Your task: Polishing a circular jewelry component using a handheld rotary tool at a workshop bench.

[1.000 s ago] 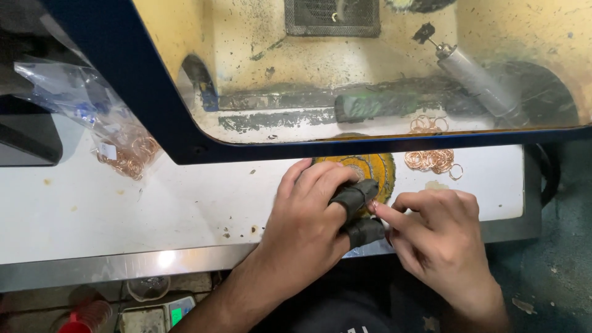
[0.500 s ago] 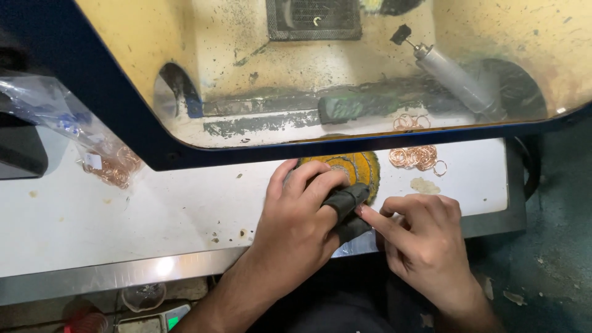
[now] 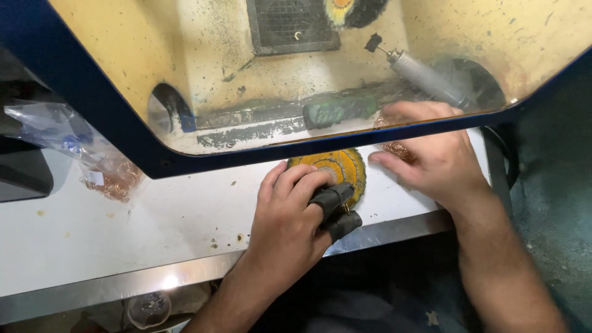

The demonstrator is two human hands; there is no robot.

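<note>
My left hand rests on the white shelf in front of a polishing cabinet. Black guards cover its thumb and forefinger, which are pinched together; a small glinting metal piece shows between them. Just beyond it a yellow cloth buffing wheel lies flat. My right hand is stretched out to the right of the wheel, fingers spread over a small pile of copper rings, which it mostly hides.
The cabinet has a blue frame and a stained clear window. Inside lie a grey handpiece tool, a green compound bar and a vent grille. A plastic bag of copper rings sits at the left.
My right hand has left the left hand's guarded fingertips and moved up and right onto the copper rings. The left hand stays pinched in place.
</note>
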